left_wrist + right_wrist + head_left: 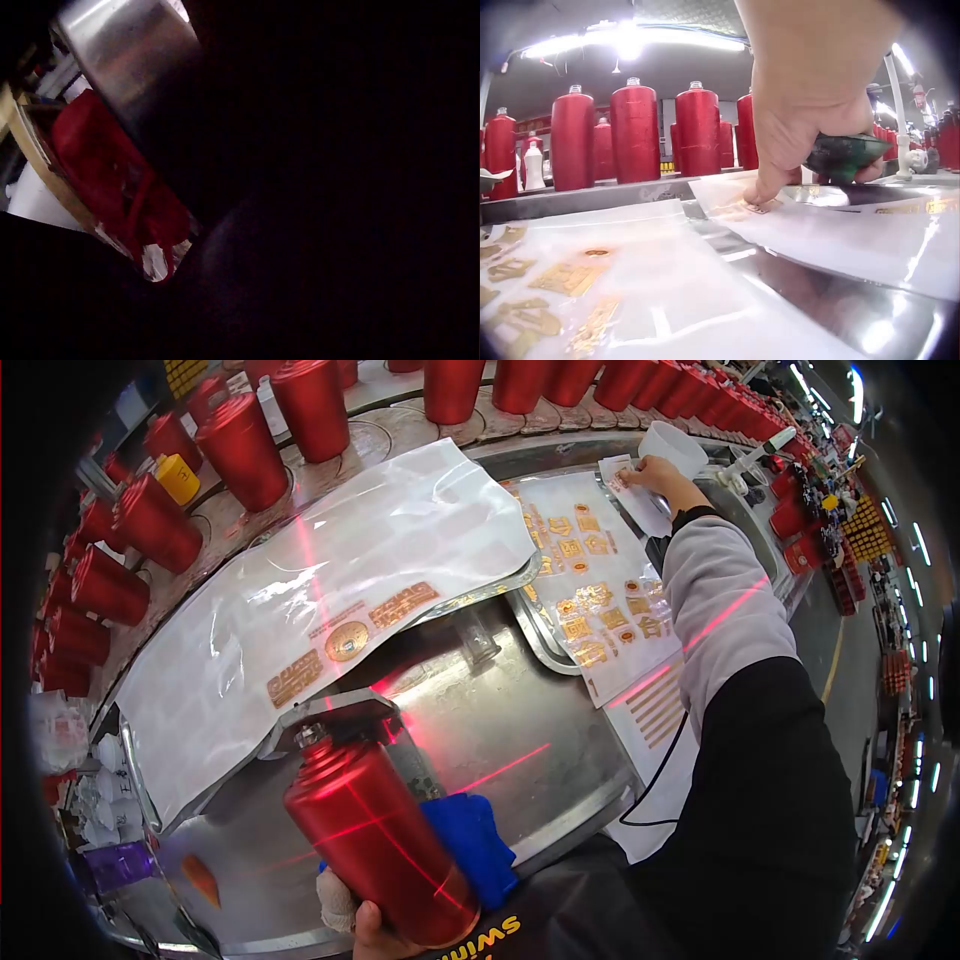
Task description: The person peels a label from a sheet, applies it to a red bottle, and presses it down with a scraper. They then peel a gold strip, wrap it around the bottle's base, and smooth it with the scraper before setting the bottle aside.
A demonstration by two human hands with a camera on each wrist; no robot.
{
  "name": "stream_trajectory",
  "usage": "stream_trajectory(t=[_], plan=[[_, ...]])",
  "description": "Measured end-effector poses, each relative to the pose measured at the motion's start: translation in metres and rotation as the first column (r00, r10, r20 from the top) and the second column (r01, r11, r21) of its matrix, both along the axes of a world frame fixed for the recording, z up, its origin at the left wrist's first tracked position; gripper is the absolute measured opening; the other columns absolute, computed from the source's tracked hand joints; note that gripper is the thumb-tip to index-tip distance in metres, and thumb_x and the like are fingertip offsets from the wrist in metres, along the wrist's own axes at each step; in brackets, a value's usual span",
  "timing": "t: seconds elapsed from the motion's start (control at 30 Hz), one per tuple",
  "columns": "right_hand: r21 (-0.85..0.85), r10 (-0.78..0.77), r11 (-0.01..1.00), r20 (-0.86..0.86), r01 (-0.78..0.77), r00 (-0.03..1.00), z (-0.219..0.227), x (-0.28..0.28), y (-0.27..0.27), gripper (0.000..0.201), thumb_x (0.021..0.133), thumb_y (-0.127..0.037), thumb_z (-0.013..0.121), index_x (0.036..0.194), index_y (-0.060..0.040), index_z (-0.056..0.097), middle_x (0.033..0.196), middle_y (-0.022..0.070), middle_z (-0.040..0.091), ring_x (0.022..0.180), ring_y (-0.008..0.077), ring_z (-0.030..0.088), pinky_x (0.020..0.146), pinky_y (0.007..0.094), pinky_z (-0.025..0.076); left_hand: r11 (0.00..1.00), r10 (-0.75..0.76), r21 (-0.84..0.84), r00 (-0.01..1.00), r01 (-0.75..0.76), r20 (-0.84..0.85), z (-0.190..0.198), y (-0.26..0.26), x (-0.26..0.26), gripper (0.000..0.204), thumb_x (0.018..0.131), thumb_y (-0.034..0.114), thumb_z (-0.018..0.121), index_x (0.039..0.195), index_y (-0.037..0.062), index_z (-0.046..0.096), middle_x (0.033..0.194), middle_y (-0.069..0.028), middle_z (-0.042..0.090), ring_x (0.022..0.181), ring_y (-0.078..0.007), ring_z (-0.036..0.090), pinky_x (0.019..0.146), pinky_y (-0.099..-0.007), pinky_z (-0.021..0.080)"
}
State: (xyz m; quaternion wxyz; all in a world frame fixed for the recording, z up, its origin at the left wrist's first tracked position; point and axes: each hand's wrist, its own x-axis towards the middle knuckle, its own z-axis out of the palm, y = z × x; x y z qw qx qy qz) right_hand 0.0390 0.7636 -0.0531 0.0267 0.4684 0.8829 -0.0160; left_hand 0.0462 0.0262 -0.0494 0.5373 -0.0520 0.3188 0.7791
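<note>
In the head view my left hand (368, 932) grips the lower end of a red bottle (375, 825), which lies tilted, its neck beside a metal bracket (345, 710). One finger of that hand wears a whitish cover. My right hand (655, 475) reaches to the far right. In the right wrist view that hand holds a dark green piece (844, 157) in its curled fingers; I cannot tell what kind of piece it is. One fingertip touches a gold decal on a small white sheet (727, 196). A larger sheet of gold decals (590, 575) lies nearby. The left wrist view is mostly dark.
Red bottles (310, 410) line a curved conveyor (390, 430) at the back. A big white decal sheet (330, 570) covers the left of a metal tray (500, 730). A blue cloth (475, 845) lies by the held bottle. A white container (672, 448) stands beside my right hand.
</note>
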Motion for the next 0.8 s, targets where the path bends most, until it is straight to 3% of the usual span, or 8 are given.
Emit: stream_trajectory(t=[0.27, 0.57, 0.67, 0.8], plan=[[0.104, 0.133, 0.987, -0.119, -0.120, 0.984, -0.004, 0.018, 0.012, 0.042, 0.075, -0.048, 0.078, 0.087, -0.0084, 0.073, 0.082, 0.0121, 0.072, 0.079, 0.0270, 0.068, 0.072, 0.0386, 0.052, 1.000, 0.010, 0.014, 1.000, -0.010, -0.015, -0.002, 0.006, -0.002, 0.081, 0.083, 0.049, 0.059, 0.148, 0.0105, 0.030, 0.145, -0.0100, 0.044, 0.132, -0.0258, 0.045, 0.112, -0.0447, 0.034], [0.208, 0.287, 0.947, -0.209, -0.244, 0.935, -0.008, 0.023, 0.002, 0.031, 0.075, -0.035, 0.077, 0.088, -0.0084, 0.069, 0.109, 0.0179, 0.058, 0.106, 0.0332, 0.057, 0.090, 0.0403, 0.047, 1.000, 0.020, 0.023, 1.000, -0.020, -0.022, -0.001, 0.007, -0.003, 0.081, 0.084, 0.049, 0.058, 0.149, 0.0108, 0.029, 0.146, -0.0102, 0.044, 0.132, -0.0263, 0.044, 0.112, -0.0452, 0.034], [0.085, 0.177, 0.982, -0.101, -0.168, 0.979, -0.005, 0.020, -0.002, 0.030, 0.075, -0.034, 0.076, 0.087, -0.0083, 0.066, 0.113, 0.0176, 0.056, 0.111, 0.0344, 0.054, 0.092, 0.0409, 0.045, 0.999, 0.021, 0.027, 0.999, -0.021, -0.024, 0.000, 0.007, -0.003, 0.081, 0.085, 0.049, 0.058, 0.149, 0.0109, 0.029, 0.146, -0.0102, 0.043, 0.133, -0.0264, 0.044, 0.112, -0.0454, 0.034], [0.160, 0.197, 0.972, -0.149, -0.173, 0.969, -0.014, 0.017, 0.003, 0.030, 0.077, -0.032, 0.074, 0.088, -0.0048, 0.069, 0.100, 0.0195, 0.064, 0.098, 0.0329, 0.062, 0.085, 0.0417, 0.048, 0.999, 0.026, 0.036, 0.999, -0.024, -0.030, 0.001, 0.007, -0.002, 0.080, 0.085, 0.050, 0.058, 0.149, 0.0110, 0.029, 0.147, -0.0103, 0.043, 0.133, -0.0267, 0.044, 0.112, -0.0456, 0.034]])
